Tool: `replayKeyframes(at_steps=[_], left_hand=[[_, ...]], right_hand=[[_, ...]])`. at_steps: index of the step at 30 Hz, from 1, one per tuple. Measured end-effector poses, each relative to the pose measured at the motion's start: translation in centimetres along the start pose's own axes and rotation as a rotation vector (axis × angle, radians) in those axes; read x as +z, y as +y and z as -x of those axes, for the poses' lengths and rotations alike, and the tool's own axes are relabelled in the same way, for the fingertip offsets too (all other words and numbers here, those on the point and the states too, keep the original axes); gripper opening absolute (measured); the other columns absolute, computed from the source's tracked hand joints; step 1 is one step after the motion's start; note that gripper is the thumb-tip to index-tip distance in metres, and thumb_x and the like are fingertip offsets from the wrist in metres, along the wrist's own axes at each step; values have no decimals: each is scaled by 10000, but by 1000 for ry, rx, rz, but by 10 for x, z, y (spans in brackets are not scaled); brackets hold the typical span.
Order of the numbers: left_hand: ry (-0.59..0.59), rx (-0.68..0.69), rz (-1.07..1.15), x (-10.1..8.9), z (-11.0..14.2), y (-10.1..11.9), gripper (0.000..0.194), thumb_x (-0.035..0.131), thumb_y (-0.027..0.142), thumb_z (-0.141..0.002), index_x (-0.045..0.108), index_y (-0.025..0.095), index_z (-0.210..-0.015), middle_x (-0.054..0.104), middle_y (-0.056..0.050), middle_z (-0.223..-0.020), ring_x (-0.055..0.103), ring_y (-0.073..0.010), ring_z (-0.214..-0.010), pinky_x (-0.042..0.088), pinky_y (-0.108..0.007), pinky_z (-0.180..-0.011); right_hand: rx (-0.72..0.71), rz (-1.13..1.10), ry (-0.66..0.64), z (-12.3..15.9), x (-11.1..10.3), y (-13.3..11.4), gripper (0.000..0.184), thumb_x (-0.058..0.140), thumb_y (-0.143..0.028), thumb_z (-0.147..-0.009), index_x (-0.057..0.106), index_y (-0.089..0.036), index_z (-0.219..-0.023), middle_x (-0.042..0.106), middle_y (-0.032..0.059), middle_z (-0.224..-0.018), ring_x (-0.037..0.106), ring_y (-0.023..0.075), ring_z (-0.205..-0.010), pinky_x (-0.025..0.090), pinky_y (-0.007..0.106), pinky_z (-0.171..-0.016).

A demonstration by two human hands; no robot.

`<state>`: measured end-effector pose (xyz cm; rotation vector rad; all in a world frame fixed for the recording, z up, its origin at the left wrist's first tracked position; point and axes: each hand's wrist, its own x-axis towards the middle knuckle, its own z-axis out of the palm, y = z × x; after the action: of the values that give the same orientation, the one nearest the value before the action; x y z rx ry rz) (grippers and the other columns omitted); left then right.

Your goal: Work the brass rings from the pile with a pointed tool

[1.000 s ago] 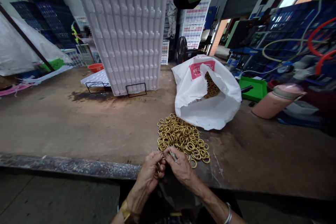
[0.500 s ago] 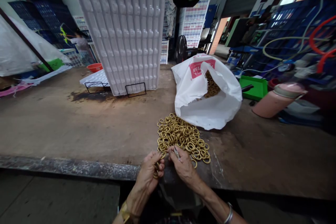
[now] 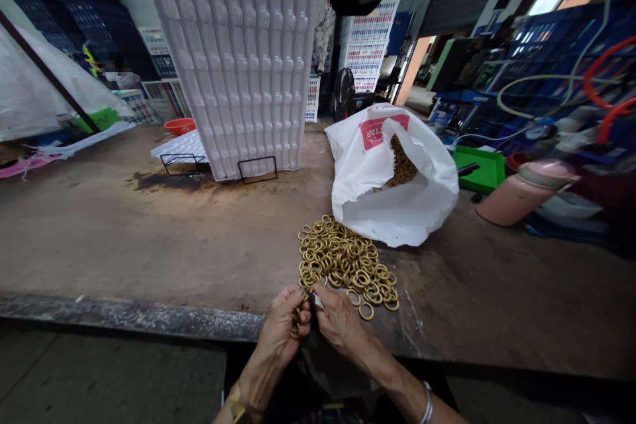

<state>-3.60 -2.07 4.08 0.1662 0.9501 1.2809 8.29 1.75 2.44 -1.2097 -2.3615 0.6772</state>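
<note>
My left hand (image 3: 281,328) is closed around a few brass-coloured rings (image 3: 295,330) at the table's front edge, with one pinched near the thumb and forefinger. Close beside it, my right hand (image 3: 342,326) grips a small silvery pointed tool (image 3: 318,301). The tool's tip is by the left fingertips; whether it touches a ring there I cannot tell. Just beyond both hands lies a heap of loose brass-coloured rings (image 3: 342,255), a single ring (image 3: 366,311) lying at its near right side.
Behind the heap slumps a torn white sack (image 3: 397,212) holding more rings. A tall ribbed plastic tray (image 3: 243,73) stands upright in a black wire stand (image 3: 257,169). To the right are a green tray (image 3: 479,169) and a pink bottle (image 3: 521,195). People are in the background.
My right hand has shifted left and slightly down, bringing the tool closer to the left fingers. The left hand has barely moved and still holds rings.
</note>
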Motion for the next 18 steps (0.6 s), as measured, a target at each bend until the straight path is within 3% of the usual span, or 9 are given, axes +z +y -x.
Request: replayKeyframes(at_steps=[6, 13, 18], left_hand=[[2, -15, 2, -2, 2, 3, 382, 746, 280, -565, 422, 167, -732, 498, 62, -523, 393, -14, -365, 205, -112, -338], [-87, -52, 0, -11, 4, 5, 371, 690, 262, -650, 495, 153, -946, 505, 46, -559, 418, -39, -392, 239, -133, -348], [-111, -77, 50, -11, 8, 9, 283, 652, 230, -670, 542, 142, -915, 522, 19, -598, 444, -52, -438, 258, -139, -362]], right_hand=[[72, 72, 88, -3, -9, 6, 231, 352, -66, -702, 537, -190, -761, 576, 20, -653, 505, 134, -591, 303, 235, -564], [59, 98, 273, 11, -49, 38, 226, 383, -151, -766, 557, -191, -903, 631, 52, -801, 579, 180, -732, 396, 269, -663], [120, 197, 168, 34, -62, 58, 162, 415, -246, -816, 557, -195, -877, 631, 61, -837, 586, 189, -753, 415, 281, -647]])
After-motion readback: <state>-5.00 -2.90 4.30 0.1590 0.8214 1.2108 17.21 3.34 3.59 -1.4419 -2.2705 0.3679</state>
